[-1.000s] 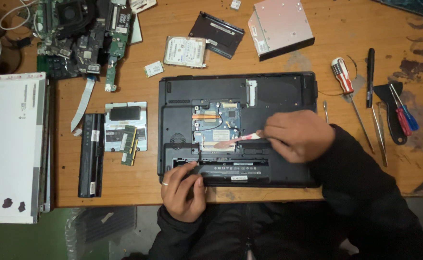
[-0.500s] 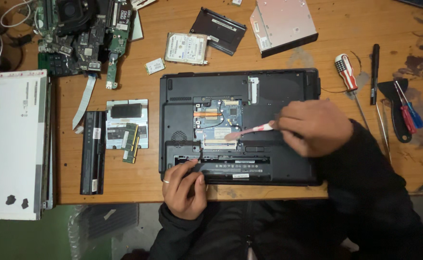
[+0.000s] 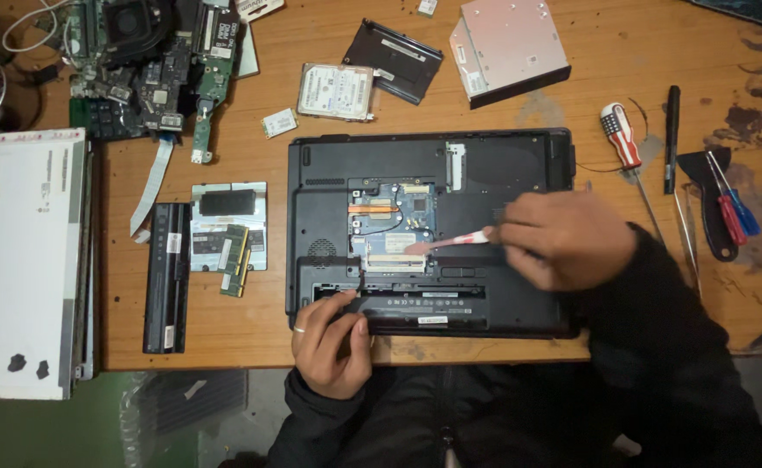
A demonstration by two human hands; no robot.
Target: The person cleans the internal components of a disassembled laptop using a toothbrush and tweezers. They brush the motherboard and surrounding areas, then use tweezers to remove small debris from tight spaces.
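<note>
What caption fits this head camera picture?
Right hand pokes a thin tool into an opened laptop; left hand steadies its edge.

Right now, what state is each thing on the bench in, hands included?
laptop base: upside down, bottom cover off, board exposed.
right hand: shut on a red-and-white tool, tip in the open bay.
left hand: pressing the laptop's front edge.
battery: out, lying left of the laptop.
hard drive: removed, flat on the table.
optical drive: removed, flat.
red-handled screwdriver: lying unused.
</note>
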